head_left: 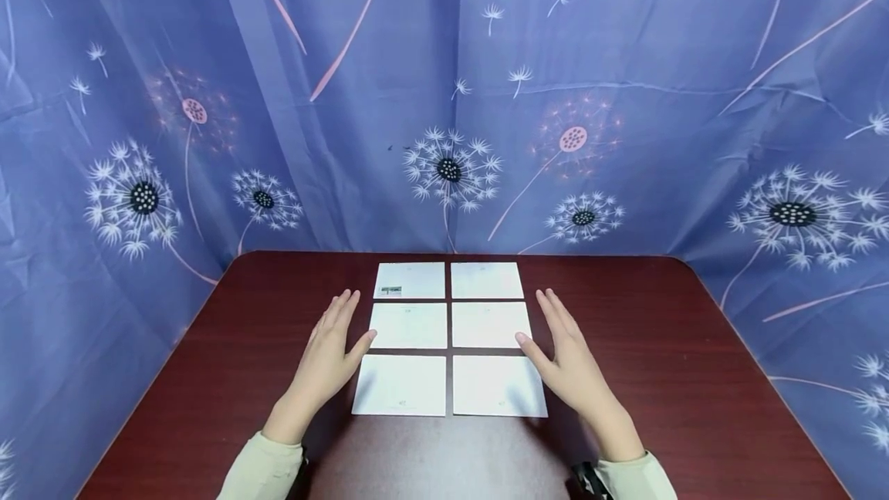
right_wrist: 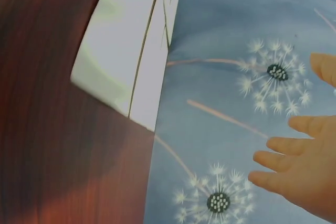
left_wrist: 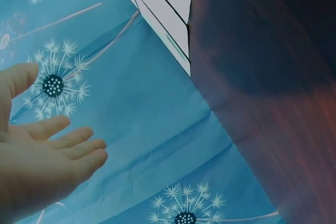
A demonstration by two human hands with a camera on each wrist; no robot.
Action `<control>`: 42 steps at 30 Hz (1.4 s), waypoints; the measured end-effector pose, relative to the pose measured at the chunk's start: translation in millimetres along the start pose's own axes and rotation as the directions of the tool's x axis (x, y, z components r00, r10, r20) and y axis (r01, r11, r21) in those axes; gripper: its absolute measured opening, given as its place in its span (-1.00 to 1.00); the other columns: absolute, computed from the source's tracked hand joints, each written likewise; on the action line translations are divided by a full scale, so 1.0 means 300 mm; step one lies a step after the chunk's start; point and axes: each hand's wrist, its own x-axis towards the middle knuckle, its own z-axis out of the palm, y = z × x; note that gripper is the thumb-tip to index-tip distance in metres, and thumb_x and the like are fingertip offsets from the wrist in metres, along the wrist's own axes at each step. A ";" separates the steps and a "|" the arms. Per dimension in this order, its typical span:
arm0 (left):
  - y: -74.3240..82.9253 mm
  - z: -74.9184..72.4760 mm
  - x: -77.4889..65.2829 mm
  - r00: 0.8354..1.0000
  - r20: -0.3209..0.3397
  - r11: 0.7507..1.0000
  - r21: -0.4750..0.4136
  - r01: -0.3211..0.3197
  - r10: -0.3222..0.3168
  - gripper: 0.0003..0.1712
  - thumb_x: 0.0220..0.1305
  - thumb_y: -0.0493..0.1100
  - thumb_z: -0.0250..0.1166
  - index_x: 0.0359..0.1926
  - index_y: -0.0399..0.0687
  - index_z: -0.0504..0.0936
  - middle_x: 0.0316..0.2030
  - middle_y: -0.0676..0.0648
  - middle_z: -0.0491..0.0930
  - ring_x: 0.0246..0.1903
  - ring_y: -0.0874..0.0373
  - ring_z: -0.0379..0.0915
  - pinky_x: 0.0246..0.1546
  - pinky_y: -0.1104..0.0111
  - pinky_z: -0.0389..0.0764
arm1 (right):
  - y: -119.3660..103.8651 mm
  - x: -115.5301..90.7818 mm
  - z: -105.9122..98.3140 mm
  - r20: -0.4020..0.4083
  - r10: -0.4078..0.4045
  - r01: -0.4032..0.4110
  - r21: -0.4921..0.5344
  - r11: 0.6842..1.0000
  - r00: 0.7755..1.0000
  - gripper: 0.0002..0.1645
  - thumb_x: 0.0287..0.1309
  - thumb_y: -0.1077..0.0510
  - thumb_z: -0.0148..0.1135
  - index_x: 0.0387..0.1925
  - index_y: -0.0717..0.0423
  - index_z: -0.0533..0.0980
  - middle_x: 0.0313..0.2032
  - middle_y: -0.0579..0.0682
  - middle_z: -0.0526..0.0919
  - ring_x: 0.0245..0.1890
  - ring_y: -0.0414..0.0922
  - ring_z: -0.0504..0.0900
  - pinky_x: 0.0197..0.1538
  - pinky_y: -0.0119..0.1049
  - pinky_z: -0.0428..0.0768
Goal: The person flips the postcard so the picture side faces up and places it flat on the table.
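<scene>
Six white cards would exceed my count, so several white cards lie flat in two columns on the table. My left hand hovers at the left column, fingers straight and thumb over the edge of the middle-left card. On the other side my right hand is held likewise, its thumb overlapping the middle-right card. Both palms face inward and hold nothing. The far-left card bears a small dark picture in its lower left corner. Nearest me are the front-left card and front-right card, shaded by the hands.
A dark red-brown wooden table carries the cards. Behind it and along both sides hangs a blue curtain with dandelion prints. The far-right card lies near the table's back edge.
</scene>
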 end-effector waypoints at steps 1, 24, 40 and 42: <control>0.002 0.000 -0.001 1.000 0.004 1.000 -0.019 0.000 0.000 -0.19 0.26 -0.13 0.31 0.42 -0.28 0.16 0.39 -0.33 0.14 0.39 -0.26 -0.01 0.28 -0.22 0.11 | -0.008 0.001 0.004 0.010 0.006 -0.007 0.026 1.000 1.000 -0.12 0.28 -0.11 0.18 0.48 0.05 0.04 0.47 0.14 0.01 0.43 0.20 0.01 0.32 0.28 0.10; 0.009 0.021 -0.043 0.987 0.124 0.962 -0.243 0.126 -0.098 -0.21 0.24 -0.31 0.28 0.39 -0.43 0.12 0.34 -0.41 0.19 0.26 -0.31 0.23 0.17 -0.04 0.39 | -0.169 0.003 0.190 0.246 -0.045 -0.050 0.368 0.929 0.968 -0.12 0.24 0.11 0.24 0.46 0.22 0.04 0.40 0.21 0.18 0.36 0.16 0.22 0.35 0.05 0.23; -0.022 0.065 -0.114 0.926 0.307 0.869 -0.368 0.330 -0.221 -0.22 0.22 -0.43 0.23 0.37 -0.54 0.06 0.31 -0.50 0.17 0.29 -0.36 0.13 0.25 -0.07 0.26 | -0.190 -0.035 0.302 0.460 0.000 -0.259 0.501 0.826 0.888 -0.01 0.21 0.11 0.23 0.39 0.52 -0.10 0.38 0.46 0.02 0.40 0.30 0.03 0.39 0.09 0.06; -0.021 0.065 -0.118 0.911 0.337 0.852 -0.380 0.361 -0.236 -0.21 0.23 -0.43 0.22 0.38 -0.54 0.03 0.32 -0.51 0.13 0.31 -0.37 0.09 0.25 -0.08 0.26 | -0.192 -0.039 0.308 0.472 0.011 -0.281 0.506 0.816 0.881 0.00 0.21 0.11 0.23 0.39 0.53 -0.11 0.39 0.46 -0.01 0.40 0.30 0.01 0.39 0.10 0.04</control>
